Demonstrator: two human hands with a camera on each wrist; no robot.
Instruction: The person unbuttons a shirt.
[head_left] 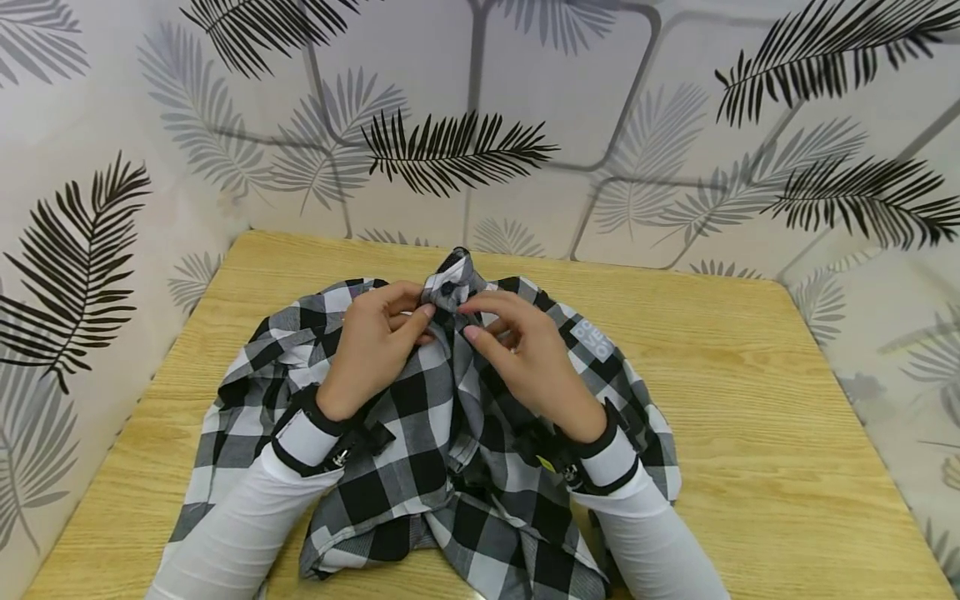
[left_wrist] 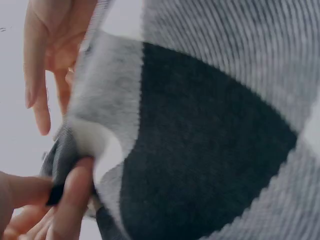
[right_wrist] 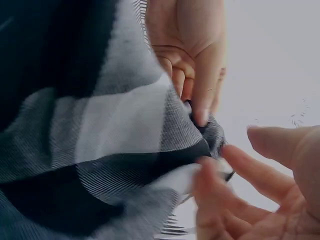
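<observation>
A black, grey and white plaid shirt [head_left: 420, 400] lies bunched on the table, its collar end raised at the top middle. My left hand [head_left: 382, 342] pinches the cloth just below the collar [head_left: 450, 287]; in the left wrist view, thumb and finger [left_wrist: 77, 192] close on a fold. Across the front opening is my right hand [head_left: 528, 350], with its thumb and forefinger apart. In the right wrist view the right hand's fingertips [right_wrist: 207, 175] touch the cloth edge while the thumb [right_wrist: 272, 142] stands away from it.
The wooden table [head_left: 750, 417] extends to the right of the shirt. A leaf-patterned wall [head_left: 540, 200] rises behind the table's back edge. The sleeves spread left and right, and a pale lettered patch [head_left: 592, 339] shows on the right one. Both wrists wear strapped cameras.
</observation>
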